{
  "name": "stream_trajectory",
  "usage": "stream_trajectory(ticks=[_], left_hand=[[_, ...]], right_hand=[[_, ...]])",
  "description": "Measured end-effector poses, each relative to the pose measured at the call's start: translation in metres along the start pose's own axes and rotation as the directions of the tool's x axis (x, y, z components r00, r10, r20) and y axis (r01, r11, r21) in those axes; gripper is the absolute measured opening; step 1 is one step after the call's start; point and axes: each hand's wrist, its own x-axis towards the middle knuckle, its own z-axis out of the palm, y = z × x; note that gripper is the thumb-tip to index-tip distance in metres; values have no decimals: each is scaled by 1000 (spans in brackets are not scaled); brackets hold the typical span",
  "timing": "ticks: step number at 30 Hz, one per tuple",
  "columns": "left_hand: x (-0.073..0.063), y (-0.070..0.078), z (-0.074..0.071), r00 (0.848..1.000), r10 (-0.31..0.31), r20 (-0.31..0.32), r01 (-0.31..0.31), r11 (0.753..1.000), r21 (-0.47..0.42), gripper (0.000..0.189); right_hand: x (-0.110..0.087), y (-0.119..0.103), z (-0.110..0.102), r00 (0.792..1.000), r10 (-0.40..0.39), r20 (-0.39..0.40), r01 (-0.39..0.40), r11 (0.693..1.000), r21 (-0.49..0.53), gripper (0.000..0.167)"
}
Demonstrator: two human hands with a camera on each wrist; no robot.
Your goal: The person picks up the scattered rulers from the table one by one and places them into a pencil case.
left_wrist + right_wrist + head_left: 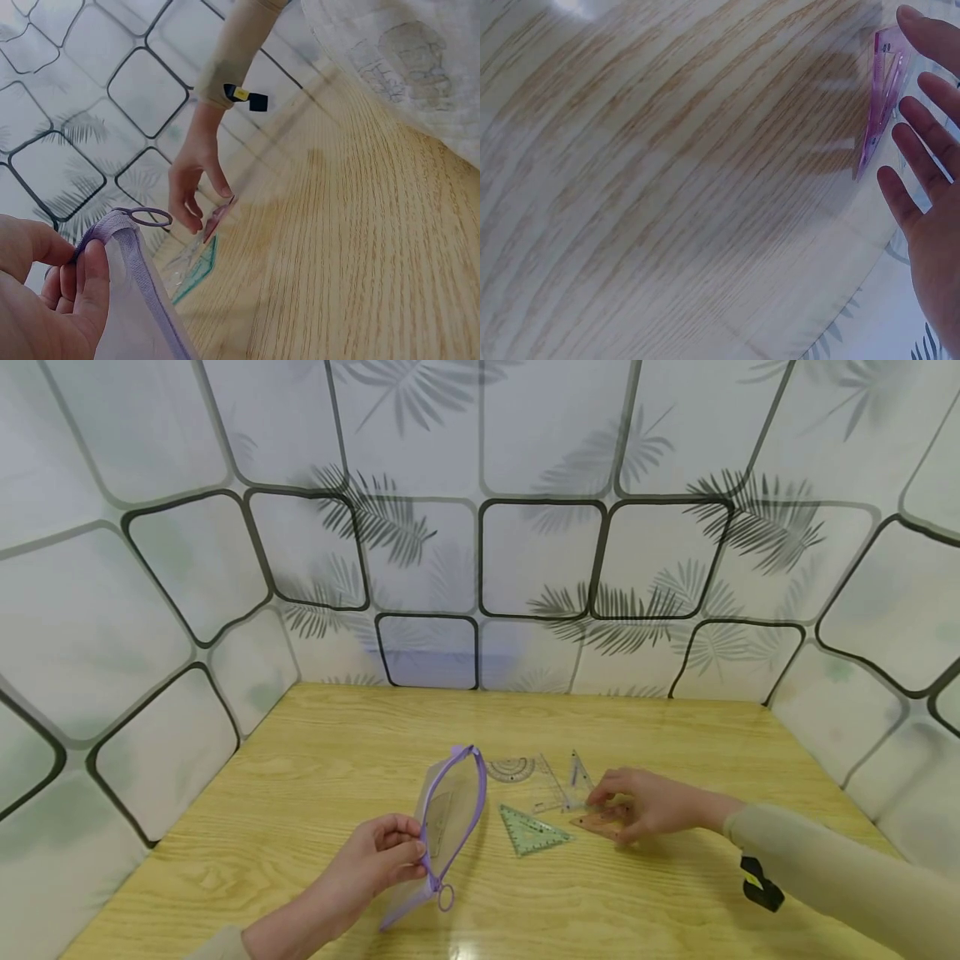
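Note:
My left hand (pixel 378 856) pinches the near rim of a clear pouch with a purple zipper (pixel 480 781). The pouch mouth gapes, and a ring pull hangs from the zipper's near end. Over a small pinkish-orange set square (pixel 597 823) hovers my right hand (pixel 651 803), thumb and fingers spread around it. In the right wrist view the fingers are apart, with the pink set square (pixel 877 97) beside the thumb; contact is hard to tell. A green set square (pixel 517 842) lies between the pouch and the right hand. Behind it are a clear protractor (pixel 512 769) and a clear set square (pixel 576 777).
The wooden table (pixel 337 735) is bounded at the back and sides by a patterned curtain (pixel 540 556). A black band with a small block (pixel 761 885) is on the right sleeve. Pale clothing (pixel 409 67) edges into the left wrist view.

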Motion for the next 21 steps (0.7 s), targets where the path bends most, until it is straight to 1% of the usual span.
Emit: stream_trajectory(ticks=[5,12,15,21], left_hand=[[0,0,0,1000,1,1,-1,1000,2,29],[-1,0,0,1000,-2,1,2,1000,-1,28],[-1,-1,1,1000,3,-7,-3,1000,1,28],[-1,-1,2,1000,5,-18,-5,1000,4,29]], right_hand=[[-2,2,2,1000,-21,-1,21,1000,-18,50],[-3,3,3,998,-54,-9,54,998,-18,46],[-3,3,3,998,-60,-9,60,998,-14,44],[-5,4,4,999,-45,-6,45,999,-17,42]])
